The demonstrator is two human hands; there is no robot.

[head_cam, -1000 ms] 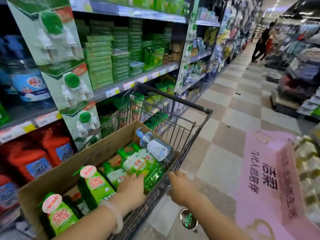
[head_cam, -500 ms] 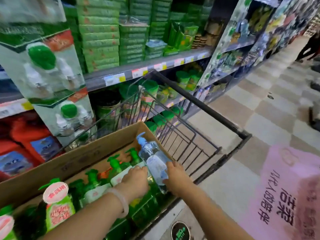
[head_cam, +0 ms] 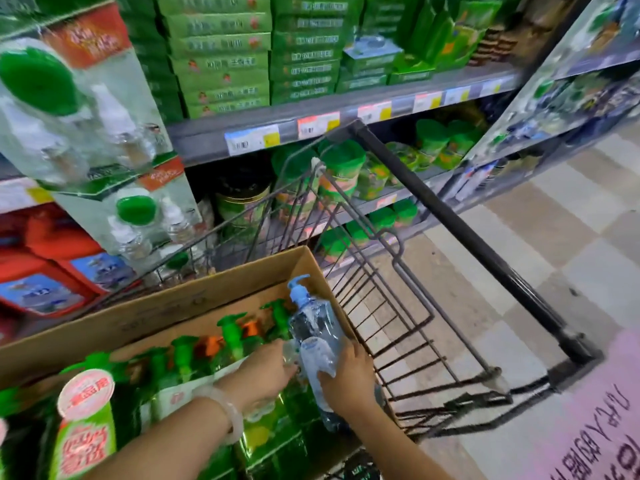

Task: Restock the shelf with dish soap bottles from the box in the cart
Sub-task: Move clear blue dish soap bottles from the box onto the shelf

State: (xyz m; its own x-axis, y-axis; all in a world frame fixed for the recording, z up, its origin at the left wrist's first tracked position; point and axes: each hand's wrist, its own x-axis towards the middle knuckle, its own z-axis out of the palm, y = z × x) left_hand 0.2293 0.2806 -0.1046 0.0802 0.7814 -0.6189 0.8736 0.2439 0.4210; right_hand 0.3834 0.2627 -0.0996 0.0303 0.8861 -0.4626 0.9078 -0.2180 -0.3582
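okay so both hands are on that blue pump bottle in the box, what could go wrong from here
The clear blue bottle lies atop the green bottles at the box's cart-side edge; if the right hand or left hand slips, it may drop into the cart. Lifting might also snag neighbouring pump heads.

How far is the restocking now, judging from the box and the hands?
Nothing looks shelved yet. The cardboard box in the cart is full of green pump bottles. In hand: the right hand grips the clear blue pump bottle lying on top, and the left hand touches its side. Left: lifting the bottles out and placing them on the shelf.
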